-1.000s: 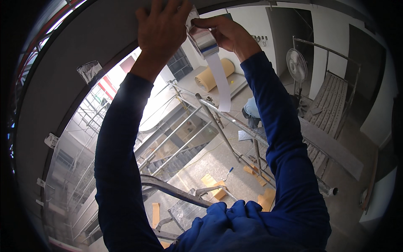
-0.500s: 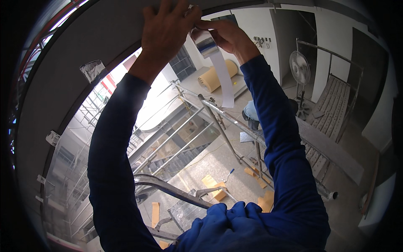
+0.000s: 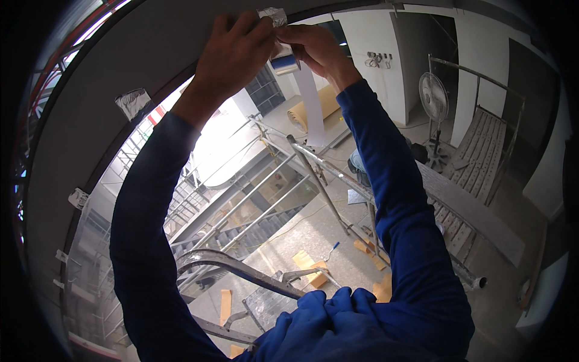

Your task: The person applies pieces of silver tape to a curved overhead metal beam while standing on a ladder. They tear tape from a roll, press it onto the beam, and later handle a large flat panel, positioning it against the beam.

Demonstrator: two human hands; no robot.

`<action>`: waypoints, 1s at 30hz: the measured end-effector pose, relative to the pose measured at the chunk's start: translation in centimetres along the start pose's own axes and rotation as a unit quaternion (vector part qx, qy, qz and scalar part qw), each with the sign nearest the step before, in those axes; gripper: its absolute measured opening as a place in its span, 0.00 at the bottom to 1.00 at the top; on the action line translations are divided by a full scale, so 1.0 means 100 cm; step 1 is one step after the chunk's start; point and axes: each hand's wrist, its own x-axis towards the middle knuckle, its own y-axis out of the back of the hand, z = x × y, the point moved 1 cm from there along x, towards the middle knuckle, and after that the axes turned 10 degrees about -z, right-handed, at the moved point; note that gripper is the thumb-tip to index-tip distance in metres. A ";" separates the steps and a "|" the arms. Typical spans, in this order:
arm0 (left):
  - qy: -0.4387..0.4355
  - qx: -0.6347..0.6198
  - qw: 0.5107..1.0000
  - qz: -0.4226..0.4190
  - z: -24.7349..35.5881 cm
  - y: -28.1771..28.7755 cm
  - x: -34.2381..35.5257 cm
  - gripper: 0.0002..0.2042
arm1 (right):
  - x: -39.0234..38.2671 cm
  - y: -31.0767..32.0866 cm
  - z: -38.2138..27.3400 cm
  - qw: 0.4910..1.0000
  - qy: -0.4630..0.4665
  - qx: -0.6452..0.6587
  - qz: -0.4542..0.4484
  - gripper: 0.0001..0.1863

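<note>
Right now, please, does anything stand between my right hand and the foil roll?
Nothing visible does. The right hand holds the foil roll directly. The left hand is close on the other side, and the pale strip hangs below the roll, not between.

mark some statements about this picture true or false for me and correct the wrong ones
1. The right hand holds a tape roll. True.
2. A white strip hangs down from the tape roll. True.
3. The left hand hangs low, far from the right. False: the left hand is raised, close beside it.
4. A rolled tan sheet shows beyond the strip. True.
5. The person's sleeves are red. False: the sleeves are blue.
6. The standing fan is left of the tan sheet in view. False: the standing fan is to its right.
</note>
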 end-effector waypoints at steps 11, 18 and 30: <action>0.203 -0.018 0.979 -0.005 0.009 0.009 0.022 0.14 | 0.003 0.002 0.008 0.999 0.043 0.008 -0.007 0.12; 0.211 -0.028 0.977 0.008 0.009 0.017 0.031 0.16 | 0.004 -0.002 0.012 0.998 0.059 0.014 0.002 0.11; 0.212 -0.011 0.977 0.012 0.012 0.014 0.033 0.16 | -0.003 -0.007 0.014 0.987 0.037 0.155 0.008 0.08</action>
